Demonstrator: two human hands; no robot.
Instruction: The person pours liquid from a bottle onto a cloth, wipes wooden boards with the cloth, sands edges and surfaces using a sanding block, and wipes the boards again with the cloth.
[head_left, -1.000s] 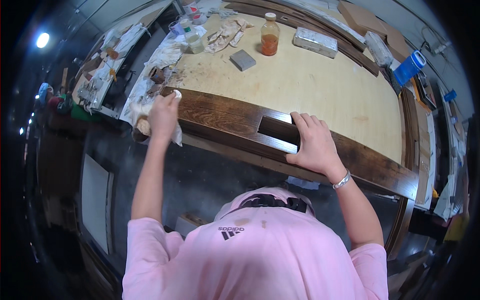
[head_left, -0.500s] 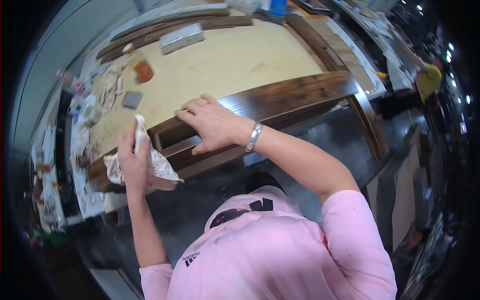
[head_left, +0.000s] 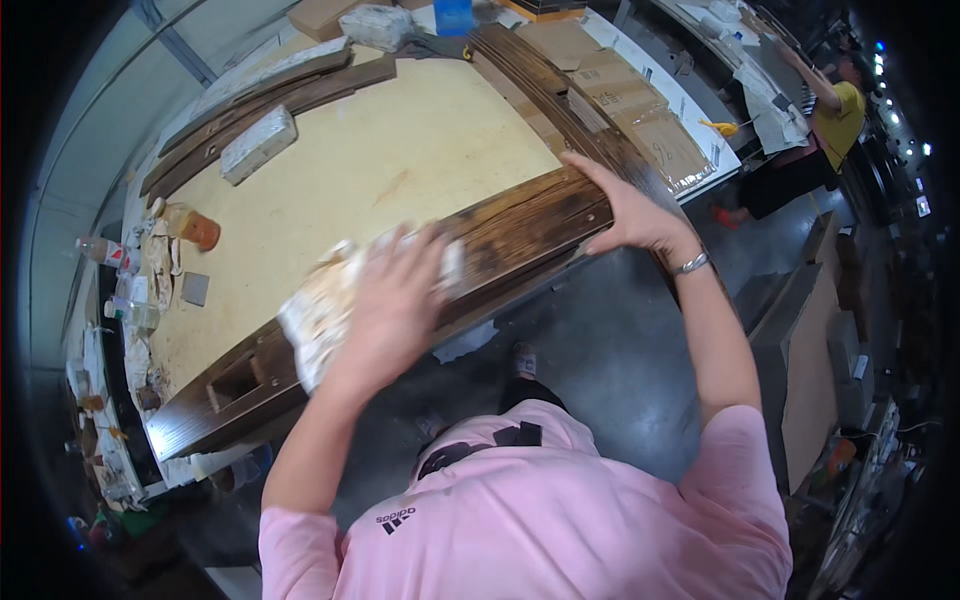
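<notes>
Left hand (head_left: 395, 300) spread flat, pressing stained rag (head_left: 318, 315) onto dark wooden beam (head_left: 500, 240) along bench (head_left: 380, 160) edge; right hand (head_left: 625, 210) splayed, grasping nothing, bracing beam end.

Bare tabletop (head_left: 400, 160) beyond dark plank (head_left: 520, 235) open; jar (head_left: 195, 228), block (head_left: 257, 145) crowd far-left

my left hand (head_left: 395, 305) is smeared with motion blur and covers the middle of the pale rag (head_left: 325, 315), so i can't tell how much of the cloth it grips. the dark wooden beam (head_left: 520, 235) is hidden beneath both, while the small bottles and scraps (head_left: 125, 300) along the bench's left edge are too tiny to identify.
</notes>
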